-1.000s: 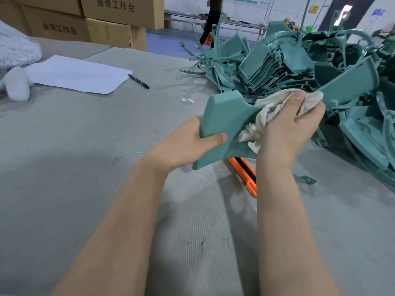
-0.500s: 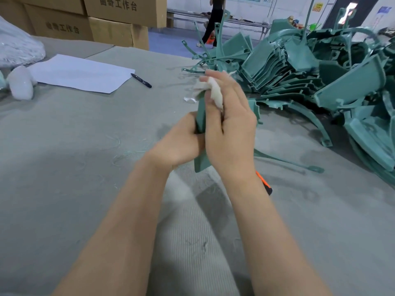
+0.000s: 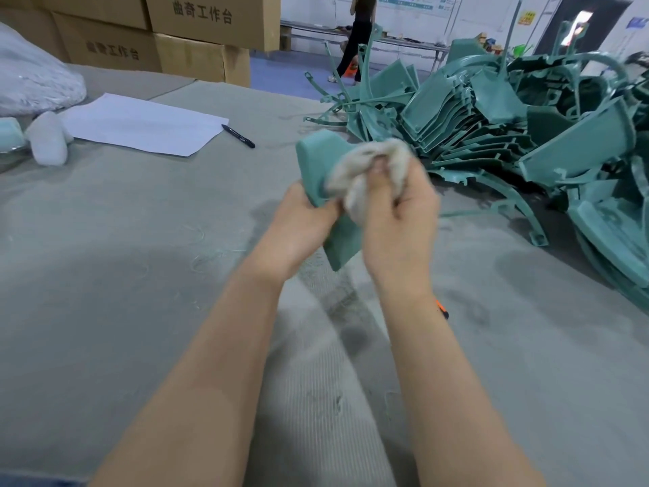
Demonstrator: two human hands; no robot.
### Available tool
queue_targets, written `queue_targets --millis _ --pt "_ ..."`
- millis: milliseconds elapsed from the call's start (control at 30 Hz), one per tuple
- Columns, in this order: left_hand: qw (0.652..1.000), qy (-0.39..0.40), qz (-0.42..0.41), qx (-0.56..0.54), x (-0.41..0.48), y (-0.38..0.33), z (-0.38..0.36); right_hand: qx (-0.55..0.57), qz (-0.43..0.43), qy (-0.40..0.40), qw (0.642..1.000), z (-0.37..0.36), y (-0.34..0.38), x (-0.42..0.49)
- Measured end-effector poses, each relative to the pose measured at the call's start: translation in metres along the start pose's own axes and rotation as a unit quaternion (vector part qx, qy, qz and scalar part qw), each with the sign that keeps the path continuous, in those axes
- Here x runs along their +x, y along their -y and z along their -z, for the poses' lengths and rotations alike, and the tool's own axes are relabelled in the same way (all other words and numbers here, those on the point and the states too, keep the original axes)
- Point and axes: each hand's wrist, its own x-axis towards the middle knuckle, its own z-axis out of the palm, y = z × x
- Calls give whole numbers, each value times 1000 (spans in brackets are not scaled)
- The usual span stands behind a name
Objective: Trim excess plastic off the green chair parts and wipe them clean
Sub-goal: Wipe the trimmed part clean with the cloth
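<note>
Where the two bare forearms reach forward over the grey, felt-covered worktop [image 3: 140, 293], a sliver of an orange-and-black tool [image 3: 442, 310] shows on the surface just beside the right forearm; the rest of it is hidden. Further out, both hands meet around a single green chair part [image 3: 318, 163], held in the air above the worktop. The left hand [image 3: 298, 223] grips the part at its left edge, about halfway along, with the fingers curled round it. The right hand [image 3: 398, 219] clutches a bunched off-white cloth [image 3: 358, 170] and presses it against the part's right side; the cloth and fingers are blurred. The part's long axis stands close to upright, its narrower end pointing down toward the person and its broad, rounded end pointing up and leaning a little left and away.

Beyond the hands, a black pen [image 3: 238, 136] lies just beside the corner of a white sheet of paper [image 3: 140, 124] on the left. A small white lump [image 3: 47, 138] sits near the sheet, with a large white bundle [image 3: 31, 79] behind it. On the right, a tangled pile of green chair parts [image 3: 509, 117] covers the worktop. Stacked cardboard boxes [image 3: 196, 33] with printed characters stand at the far edge, and a person in dark clothes [image 3: 354, 40] stands on the blue floor beyond.
</note>
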Motion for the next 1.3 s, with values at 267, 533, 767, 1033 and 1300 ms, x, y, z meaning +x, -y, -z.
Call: queue_targets --millis 267,533,767,1033,1300 --pt "961 71 56 -262 0 -3 -7 -125 56 161 977 -11 -10 -9" --pt "889 114 67 -439 3 -13 6 -242 52 29 968 -11 -27 -11" --pt "911 68 138 -382 1 -11 -4 -213 72 125 966 -31 -11 -15" --pt "877 -2 104 -468 7 -13 24 -209 123 197 950 -25 -20 -21" --pt "926 34 113 -358 5 -13 11 -103 -10 -90 991 16 -28 11"
